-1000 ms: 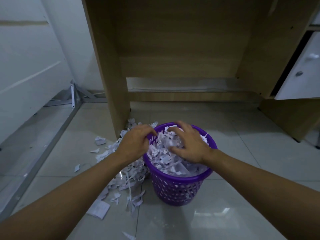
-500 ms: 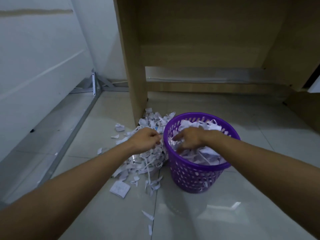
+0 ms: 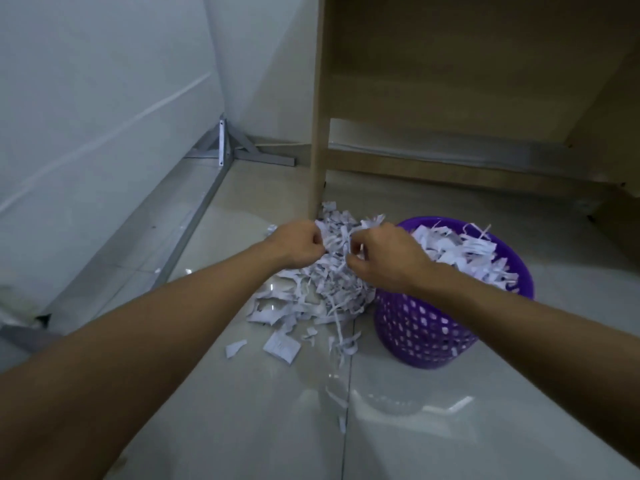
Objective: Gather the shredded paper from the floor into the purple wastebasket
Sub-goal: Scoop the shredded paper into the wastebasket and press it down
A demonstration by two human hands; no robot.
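Observation:
A purple perforated wastebasket (image 3: 433, 330) stands on the tiled floor at centre right, filled to the rim with white paper shreds. Left of it lies a pile of shredded paper (image 3: 311, 292) against the desk leg. My left hand (image 3: 294, 245) and my right hand (image 3: 384, 258) are over the top of that pile, fingers curled, each gripping a bunch of strips between them. Loose scraps (image 3: 280, 346) lie scattered in front of the pile.
A wooden desk panel (image 3: 317, 109) rises just behind the pile, with the desk's back board to the right. A white wall with a grey metal floor frame (image 3: 194, 216) runs along the left. Glossy floor tiles (image 3: 242, 410) stretch toward me.
Both hands left the basket and moved left onto the floor pile, where they now grip shreds. The view has swung left, putting the basket further right.

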